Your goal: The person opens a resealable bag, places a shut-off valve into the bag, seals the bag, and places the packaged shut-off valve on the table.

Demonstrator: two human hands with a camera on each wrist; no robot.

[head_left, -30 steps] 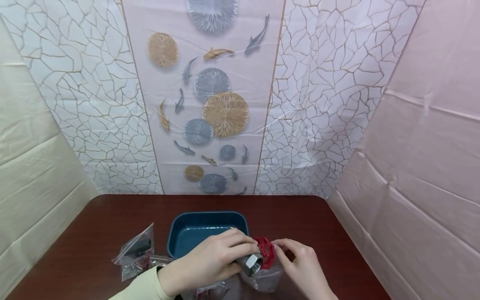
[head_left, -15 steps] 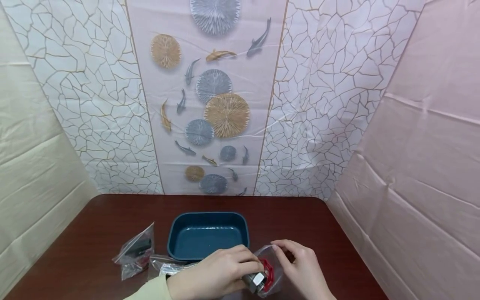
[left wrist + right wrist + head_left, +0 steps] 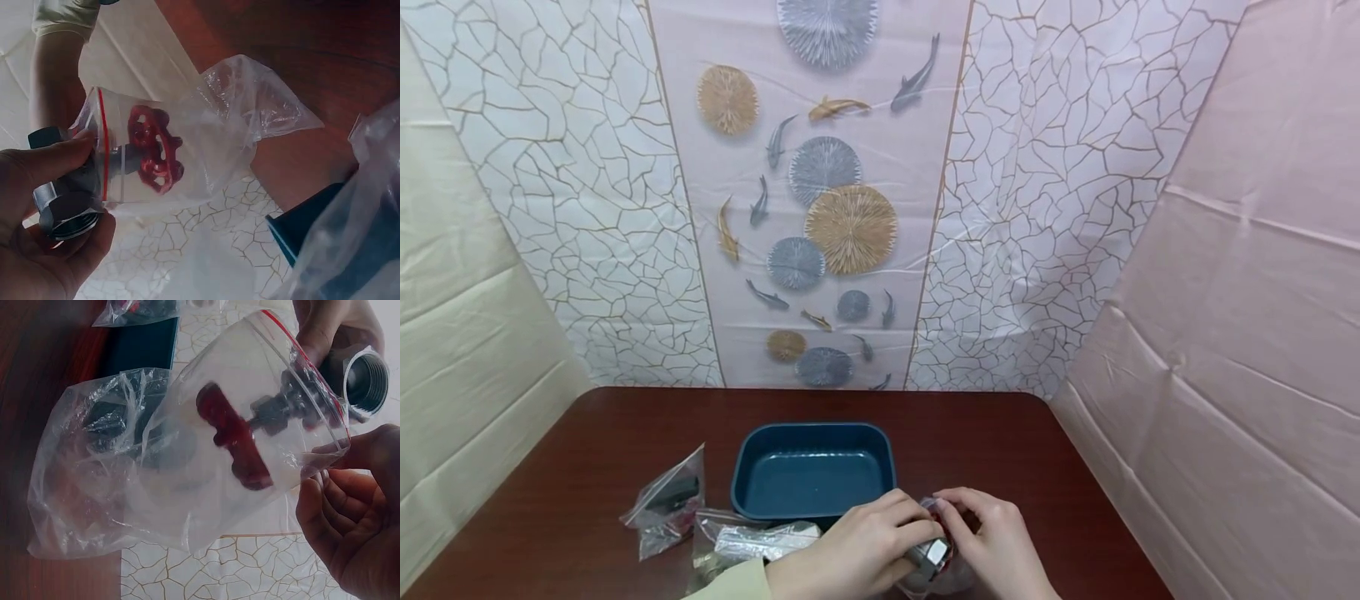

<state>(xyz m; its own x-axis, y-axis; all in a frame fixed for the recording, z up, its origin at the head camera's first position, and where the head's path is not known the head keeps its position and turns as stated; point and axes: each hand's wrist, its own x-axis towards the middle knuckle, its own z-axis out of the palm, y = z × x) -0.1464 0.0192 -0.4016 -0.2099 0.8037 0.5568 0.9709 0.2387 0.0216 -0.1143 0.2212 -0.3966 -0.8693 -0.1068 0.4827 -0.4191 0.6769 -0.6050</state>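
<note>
My left hand (image 3: 872, 546) grips the metal body of a gate valve (image 3: 69, 200) with a threaded end. The valve's red handwheel (image 3: 155, 150) and stem lie inside a clear zip bag (image 3: 169, 487), while the body sticks out past the bag's red-striped mouth. My right hand (image 3: 992, 537) pinches the edge of that mouth between thumb and forefinger, as the right wrist view shows (image 3: 356, 506). In the head view both hands hide most of the handwheel and bag.
A teal tray (image 3: 812, 429) stands just beyond the hands. To its left lies a zip bag with dark and red parts (image 3: 670, 504). Another clear bag with a silvery packet (image 3: 763, 540) lies in front of the tray. The brown table (image 3: 1000, 450) extends right.
My left hand has moved right and down, carrying the valve handwheel-first into the bag. The right hand stays pinching the bag's mouth, shifting only slightly.
</note>
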